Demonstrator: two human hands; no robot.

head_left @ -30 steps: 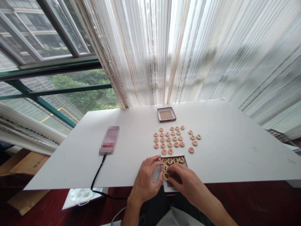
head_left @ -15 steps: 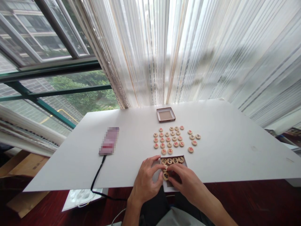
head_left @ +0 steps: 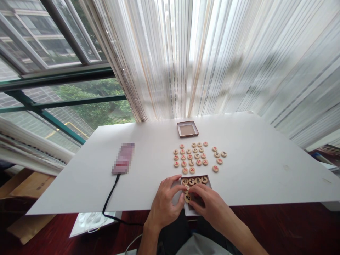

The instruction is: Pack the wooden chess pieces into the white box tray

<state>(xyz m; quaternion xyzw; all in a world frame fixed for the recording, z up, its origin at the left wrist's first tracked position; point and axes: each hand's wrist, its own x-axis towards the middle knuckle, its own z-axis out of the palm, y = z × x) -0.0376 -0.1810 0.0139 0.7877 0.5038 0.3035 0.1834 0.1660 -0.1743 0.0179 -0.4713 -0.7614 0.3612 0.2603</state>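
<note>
A small open box [head_left: 209,182] stands at the table's near edge with a top row of black-marked Chinese chess pieces [head_left: 198,181] lying in it. My left hand [head_left: 166,200] is at the box's left side, index finger and thumb curled onto two pieces there. From the right, my right hand [head_left: 212,202] reaches over the box, its fingertips on the same pieces. The lower Chinese chess piece [head_left: 187,197], marked in black, sits between the fingers of both hands. Fingertips partly cover the upper piece [head_left: 187,188]. My right hand hides much of the box's inside.
Several red- and black-marked pieces [head_left: 189,157] lie in loose rows beyond the box, with a few pieces [head_left: 219,160] apart to the right. A box lid [head_left: 187,129] rests farther back. On the left lies a blurred-out pink object [head_left: 123,158] with a black cable [head_left: 109,196] over the table edge.
The lower piece between my fingers has shifted very slightly. Both hands stay in nearly the same place, and the pieces on the table have not moved.
</note>
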